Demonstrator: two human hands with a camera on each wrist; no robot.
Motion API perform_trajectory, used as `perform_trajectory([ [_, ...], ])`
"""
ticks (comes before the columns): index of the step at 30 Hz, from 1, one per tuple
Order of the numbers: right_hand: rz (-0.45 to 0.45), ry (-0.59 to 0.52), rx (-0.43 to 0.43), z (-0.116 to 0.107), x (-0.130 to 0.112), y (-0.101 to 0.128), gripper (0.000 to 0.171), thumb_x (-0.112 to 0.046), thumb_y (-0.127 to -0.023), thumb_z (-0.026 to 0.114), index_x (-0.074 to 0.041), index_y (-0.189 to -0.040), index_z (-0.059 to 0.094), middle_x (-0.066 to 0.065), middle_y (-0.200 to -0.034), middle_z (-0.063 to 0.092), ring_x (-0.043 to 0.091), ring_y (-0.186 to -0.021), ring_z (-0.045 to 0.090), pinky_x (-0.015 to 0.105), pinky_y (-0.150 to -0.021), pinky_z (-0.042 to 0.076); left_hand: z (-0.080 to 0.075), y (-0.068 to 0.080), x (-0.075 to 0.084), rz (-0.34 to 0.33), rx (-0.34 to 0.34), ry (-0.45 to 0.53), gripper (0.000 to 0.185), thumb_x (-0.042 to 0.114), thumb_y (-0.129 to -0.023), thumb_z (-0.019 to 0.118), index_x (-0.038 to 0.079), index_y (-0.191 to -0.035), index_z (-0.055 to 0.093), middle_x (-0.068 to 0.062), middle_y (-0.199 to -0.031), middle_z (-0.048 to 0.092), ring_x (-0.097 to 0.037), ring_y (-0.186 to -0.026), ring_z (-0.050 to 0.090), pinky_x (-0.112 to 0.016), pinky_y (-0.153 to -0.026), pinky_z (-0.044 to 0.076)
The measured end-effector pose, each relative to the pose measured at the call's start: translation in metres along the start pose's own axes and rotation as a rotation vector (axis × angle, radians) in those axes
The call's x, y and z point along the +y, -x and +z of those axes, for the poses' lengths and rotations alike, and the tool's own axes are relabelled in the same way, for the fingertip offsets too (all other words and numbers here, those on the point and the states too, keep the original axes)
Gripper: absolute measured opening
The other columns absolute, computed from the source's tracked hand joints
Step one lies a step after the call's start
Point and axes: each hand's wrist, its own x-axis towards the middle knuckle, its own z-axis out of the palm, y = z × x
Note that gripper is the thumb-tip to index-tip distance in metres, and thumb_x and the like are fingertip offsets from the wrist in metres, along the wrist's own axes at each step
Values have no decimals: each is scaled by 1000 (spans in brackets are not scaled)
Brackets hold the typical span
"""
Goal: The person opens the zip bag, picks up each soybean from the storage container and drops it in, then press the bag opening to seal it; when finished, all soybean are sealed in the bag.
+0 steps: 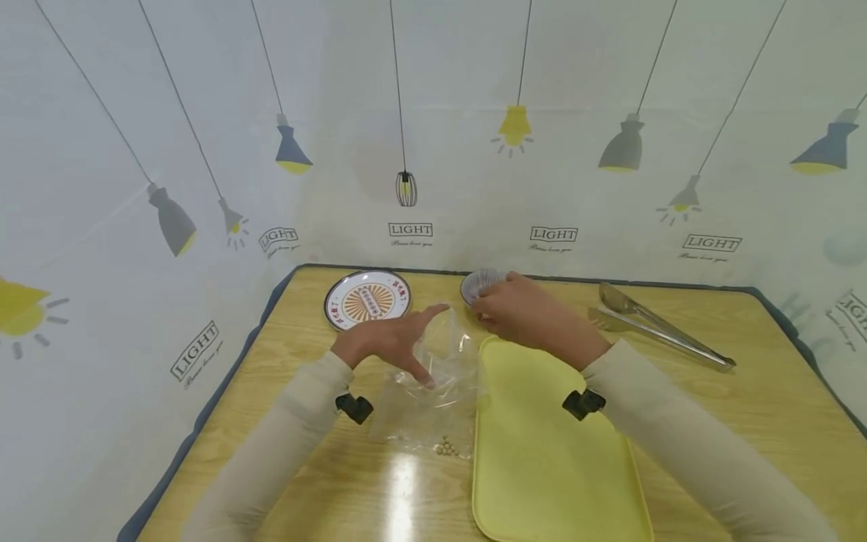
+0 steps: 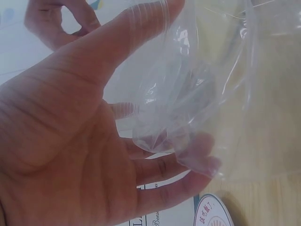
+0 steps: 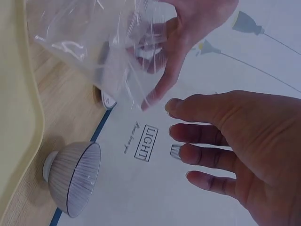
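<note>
Table: we see pale, grained wood (image 1: 325, 497) with a dark blue border along the back and sides.
Back left: we find a round plate (image 1: 368, 301) with a sunburst pattern.
Back centre: we have a ribbed bowl (image 1: 479, 282), upright.
Right: we see metal tongs (image 1: 677, 331) lying slantwise.
Front: we note a yellow tray (image 1: 555, 444), flat, beside a clear bag (image 1: 457, 376); its contact with the wood we cannot tell.
</note>
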Motion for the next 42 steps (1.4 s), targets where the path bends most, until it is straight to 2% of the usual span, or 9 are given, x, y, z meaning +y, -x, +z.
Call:
perform_trajectory([
  [4,-49,21,-11,4,-17,-15,6,-19,-90,75,-19,-84,71,-5,-77,70,13,-72,62,35,-67,47,0,0,0,-16,-7,-3,129,42,-77,87,18,-163,-5,-25,-166,18,-36,-154,22,-50,-124,29],
  [9,-87,-43,-65,9,-35,-26,3,-21,-91,74,-18,-92,75,-5,-89,74,11,-78,66,33,-68,49,-1,-2,2,-14,-28,-11,125,43,-79,85,14,-163,-4,-20,-169,12,-32,-155,20,-49,-124,30],
  [18,-88,-89,-78,17,-42,-31,4,-15,-87,75,-19,-88,74,-6,-78,68,9,-67,58,31,-64,43,-3,-3,2,0,-42,12,129,41,-79,86,13,-163,-8,-16,-170,6,-28,-156,17,-48,-125,27],
  [23,-82,-79,-96,15,-43,-33,6,-20,-90,76,-18,-96,76,-3,-96,75,12,-78,65,32,-66,44,-3,-3,2,-21,-40,18,126,42,-78,87,14,-163,-2,-16,-169,13,-29,-153,25,-49,-123,31],
  [25,-84,-73,-94,14,-43,-33,8,-21,-91,75,-17,-98,76,-1,-106,76,13,-84,68,34,-68,47,-3,-3,1,-34,-39,19,125,42,-78,87,13,-163,0,-16,-169,14,-30,-153,26,-49,-123,31],
  [27,-85,-59,-82,12,-40,-33,7,-21,-90,76,-17,-96,76,-1,-104,76,13,-83,69,34,-68,48,-3,-3,0,-51,-41,23,125,43,-78,86,13,-163,0,-17,-169,13,-30,-154,24,-50,-123,30],
  [32,-72,-23,-29,4,-28,-29,6,-24,-88,78,-19,-89,74,-5,-81,71,12,-68,61,30,-62,43,-3,-4,-3,-23,-35,32,129,44,-77,87,16,-163,-5,-19,-169,10,-32,-156,17,-51,-125,27],
  [37,-43,-29,20,0,-10,-20,7,-22,-88,78,-17,-87,74,-4,-77,68,14,-68,60,35,-67,50,-3,-3,-5,-3,-18,30,130,41,-76,88,16,-163,-5,-27,-166,18,-36,-154,23,-51,-124,28],
  [42,8,-64,47,3,8,-1,11,-17,-90,75,-17,-81,70,-5,-76,68,12,-67,58,38,-63,46,-1,-2,-6,-14,-14,31,131,40,-75,89,17,-163,-5,-29,-164,20,-39,-153,24,-51,-124,28],
])
